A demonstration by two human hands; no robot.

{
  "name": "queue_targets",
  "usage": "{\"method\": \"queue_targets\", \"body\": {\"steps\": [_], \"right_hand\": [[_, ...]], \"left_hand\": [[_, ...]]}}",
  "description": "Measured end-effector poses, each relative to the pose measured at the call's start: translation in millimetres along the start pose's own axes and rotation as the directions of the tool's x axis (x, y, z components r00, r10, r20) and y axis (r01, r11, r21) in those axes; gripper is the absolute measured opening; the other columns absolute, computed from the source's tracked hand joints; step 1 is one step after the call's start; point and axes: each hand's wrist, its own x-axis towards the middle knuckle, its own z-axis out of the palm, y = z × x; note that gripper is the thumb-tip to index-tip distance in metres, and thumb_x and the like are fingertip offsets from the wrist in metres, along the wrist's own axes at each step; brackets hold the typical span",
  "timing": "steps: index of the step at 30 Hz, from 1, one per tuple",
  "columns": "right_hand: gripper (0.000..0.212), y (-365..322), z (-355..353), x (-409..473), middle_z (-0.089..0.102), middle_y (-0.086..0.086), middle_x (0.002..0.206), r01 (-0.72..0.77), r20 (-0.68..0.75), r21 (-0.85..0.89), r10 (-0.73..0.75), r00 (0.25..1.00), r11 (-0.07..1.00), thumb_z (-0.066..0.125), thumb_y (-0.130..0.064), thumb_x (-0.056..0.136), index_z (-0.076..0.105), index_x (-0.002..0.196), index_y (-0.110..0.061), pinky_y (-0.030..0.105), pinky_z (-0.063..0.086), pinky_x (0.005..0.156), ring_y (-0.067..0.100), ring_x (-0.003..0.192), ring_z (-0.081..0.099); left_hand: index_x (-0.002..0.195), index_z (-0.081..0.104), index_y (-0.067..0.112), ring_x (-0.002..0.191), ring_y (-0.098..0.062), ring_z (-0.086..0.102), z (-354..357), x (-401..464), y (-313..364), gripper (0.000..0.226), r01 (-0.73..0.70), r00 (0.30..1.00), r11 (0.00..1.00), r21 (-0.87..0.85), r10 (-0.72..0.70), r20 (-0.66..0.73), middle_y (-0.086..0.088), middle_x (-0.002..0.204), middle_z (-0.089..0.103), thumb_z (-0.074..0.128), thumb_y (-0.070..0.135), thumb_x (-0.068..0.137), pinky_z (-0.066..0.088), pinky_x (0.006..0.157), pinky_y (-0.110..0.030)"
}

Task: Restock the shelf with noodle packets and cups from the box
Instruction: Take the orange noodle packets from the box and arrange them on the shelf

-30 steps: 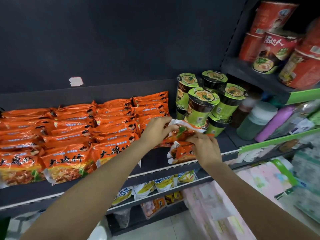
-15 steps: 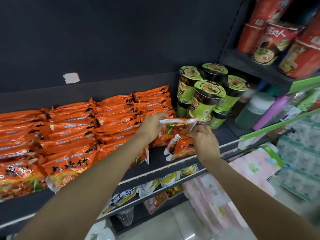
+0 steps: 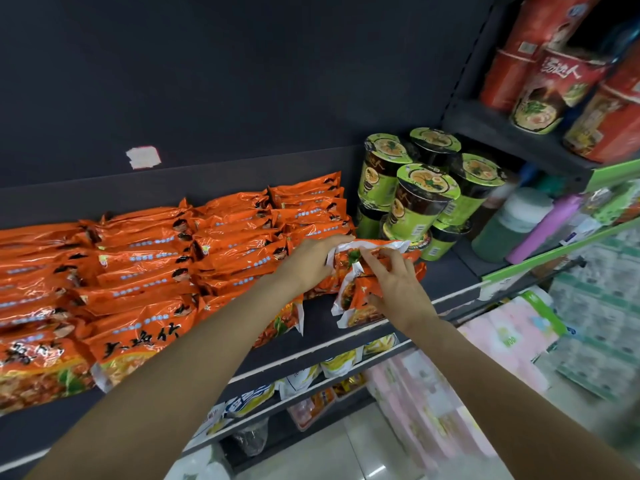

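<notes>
Your left hand point(image 3: 311, 263) curls its fingers over the left end of an orange noodle packet point(image 3: 374, 252), gripping it, while your right hand point(image 3: 394, 287) pinches the same packet's white crimped edge with its fingertips point(image 3: 372, 259) and rests its heel on the small heap of packets point(image 3: 356, 299) beneath. That held packet lies on top of the heap, near the front edge of the shelf point(image 3: 446, 271), toward its right end and just in front of the green noodle cups point(image 3: 422, 199). The cups stand stacked two high at the shelf's right end, against the dark back panel point(image 3: 242, 81). To the left of your hands, rows of orange packets point(image 3: 138, 271) overlap from the back of the shelf to its front edge. Red noodle cups point(image 3: 561, 74) sit on a higher shelf at the upper right, some tilted. A lower shelf point(image 3: 311, 386) under your arms holds yellow and white pouches.
</notes>
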Motion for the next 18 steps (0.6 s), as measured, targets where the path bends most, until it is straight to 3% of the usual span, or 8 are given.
{"method": "queue_targets", "body": {"steps": [2,5,8,10,12,15,18], "right_hand": [[0.075,-3,0,3,0.022,0.01,0.146,-0.013,-0.028,-0.001,0.013,1.0,1.0,0.063,-0.019,0.088,0.019,0.149,-0.03,0.038,0.037,0.106,0.03,0.13,0.027],[0.071,-7,-2,9,0.017,0.006,0.149,-0.014,-0.051,-0.001,0.014,0.999,1.0,0.064,-0.016,0.087,0.027,0.146,-0.031,0.037,0.039,0.104,0.028,0.134,0.024],[0.069,-9,-1,16,0.024,0.002,0.15,0.002,0.003,-0.049,-0.002,1.0,0.999,0.059,-0.016,0.09,0.023,0.147,-0.03,0.037,0.035,0.107,0.031,0.134,0.024],[0.069,-11,1,18,0.027,0.001,0.151,-0.016,0.027,-0.058,0.017,0.999,0.998,0.058,-0.016,0.091,0.02,0.148,-0.03,0.039,0.036,0.106,0.032,0.135,0.024],[0.072,-12,0,19,0.025,0.0,0.153,-0.038,0.045,-0.034,0.039,0.998,0.999,0.058,-0.016,0.091,0.018,0.148,-0.031,0.04,0.035,0.107,0.032,0.136,0.022],[0.077,-10,-5,17,0.023,-0.001,0.154,-0.047,0.075,0.025,0.045,0.996,0.999,0.06,-0.014,0.089,0.015,0.15,-0.031,0.04,0.03,0.11,0.032,0.135,0.022],[0.077,-9,-12,15,0.03,0.0,0.149,-0.049,0.054,0.138,0.041,0.998,0.989,0.064,-0.014,0.083,0.022,0.147,-0.027,0.041,0.031,0.108,0.031,0.131,0.028]], "left_hand": [[0.143,0.037,0.026,0.06,-0.019,0.055,2,-1,-2,0.064,-0.026,0.998,1.0,-0.006,0.026,-0.053,-0.007,0.067,0.056,0.056,-0.001,0.088,0.042,0.055,-0.02],[0.14,0.034,0.021,0.081,-0.025,0.064,0,-2,-7,0.061,0.066,0.996,0.998,-0.018,-0.067,-0.053,-0.014,0.088,0.066,0.063,0.008,0.087,0.054,0.076,-0.04],[0.112,0.06,0.014,0.098,-0.025,0.059,-4,-4,-13,0.027,0.075,0.997,0.942,0.327,-0.082,0.007,-0.007,0.101,0.066,0.065,0.025,0.088,0.047,0.088,-0.037],[0.098,0.064,0.014,0.101,-0.024,0.056,-4,-6,-14,0.015,0.069,0.997,0.909,0.412,-0.076,0.001,-0.006,0.1,0.065,0.057,0.026,0.092,0.038,0.092,-0.037],[0.099,0.058,0.013,0.094,-0.026,0.057,-2,-8,-17,0.015,0.063,0.998,0.922,0.383,-0.062,-0.016,-0.008,0.096,0.064,0.048,0.025,0.097,0.038,0.086,-0.036],[0.097,0.043,0.014,0.068,-0.027,0.057,-1,-12,-18,0.008,0.025,1.0,0.97,0.242,-0.021,-0.019,-0.009,0.077,0.06,0.04,0.02,0.099,0.037,0.056,-0.033],[0.094,0.034,0.017,0.053,-0.022,0.046,-4,-11,-17,0.007,-0.013,1.0,0.99,0.141,0.015,-0.013,-0.005,0.063,0.05,0.036,0.016,0.1,0.031,0.048,-0.034]]}}
